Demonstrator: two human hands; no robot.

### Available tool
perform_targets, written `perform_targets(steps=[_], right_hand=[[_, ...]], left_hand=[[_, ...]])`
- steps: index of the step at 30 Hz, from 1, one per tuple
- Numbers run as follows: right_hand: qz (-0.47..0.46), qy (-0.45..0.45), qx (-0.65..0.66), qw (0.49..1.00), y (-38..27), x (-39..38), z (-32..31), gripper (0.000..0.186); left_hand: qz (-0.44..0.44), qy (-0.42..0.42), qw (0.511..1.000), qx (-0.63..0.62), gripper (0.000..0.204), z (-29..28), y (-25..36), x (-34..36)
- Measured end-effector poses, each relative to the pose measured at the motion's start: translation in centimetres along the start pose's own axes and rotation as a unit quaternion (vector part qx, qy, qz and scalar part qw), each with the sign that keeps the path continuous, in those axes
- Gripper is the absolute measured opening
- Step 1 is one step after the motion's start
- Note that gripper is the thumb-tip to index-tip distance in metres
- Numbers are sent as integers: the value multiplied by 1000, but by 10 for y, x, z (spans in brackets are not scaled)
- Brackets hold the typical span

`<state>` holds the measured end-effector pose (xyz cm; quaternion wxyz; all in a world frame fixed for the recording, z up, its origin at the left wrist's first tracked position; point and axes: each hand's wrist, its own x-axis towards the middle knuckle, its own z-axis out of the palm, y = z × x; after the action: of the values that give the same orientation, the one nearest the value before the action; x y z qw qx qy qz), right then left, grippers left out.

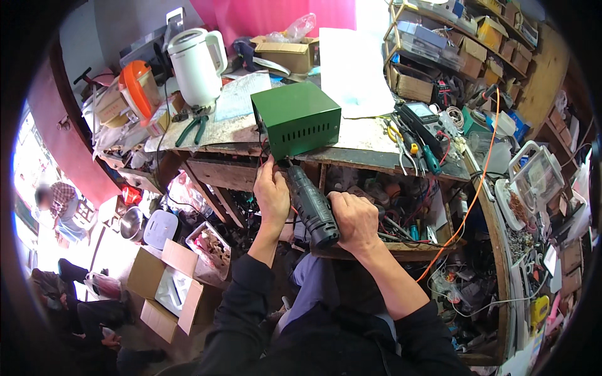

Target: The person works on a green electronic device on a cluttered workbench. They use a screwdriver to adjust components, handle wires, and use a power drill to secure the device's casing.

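Observation:
A green metal box (297,119) with a row of vent slots sits at the front edge of the workbench. Below its front corner slants a long black cylindrical tool (310,203) with a ribbed body; its exact kind is unclear. My right hand (356,219) is closed around the side of this tool near its lower end. At the tool's upper end, just under the box, my left hand (272,193) has its fingers drawn together. What they pinch is hidden. Thin red and dark wires hang beside the box near my left fingertips.
Green-handled pliers (191,130), a white jug-shaped appliance (197,67) and a large white sheet (352,72) lie or stand on the bench. Several hand tools and a meter (419,114) are at right. An orange cord (481,188) hangs there. An open carton (164,291) stands on the floor.

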<state>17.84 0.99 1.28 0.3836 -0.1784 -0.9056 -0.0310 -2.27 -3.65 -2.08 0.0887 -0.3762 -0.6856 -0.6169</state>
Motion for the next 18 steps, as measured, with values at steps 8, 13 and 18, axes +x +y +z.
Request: perform_targets(steps=[8, 13, 18], right_hand=[[6, -13, 4, 1000, 1, 2, 0, 26], [8, -6, 9, 1000, 1, 3, 1, 26], [13, -11, 11, 1000, 2, 3, 5, 27]], left_hand=[[0, 14, 1000, -14, 42, 1, -2, -1], [-7, 4, 1000, -8, 42, 2, -1, -1], [-15, 7, 1000, -17, 43, 1, -4, -1]])
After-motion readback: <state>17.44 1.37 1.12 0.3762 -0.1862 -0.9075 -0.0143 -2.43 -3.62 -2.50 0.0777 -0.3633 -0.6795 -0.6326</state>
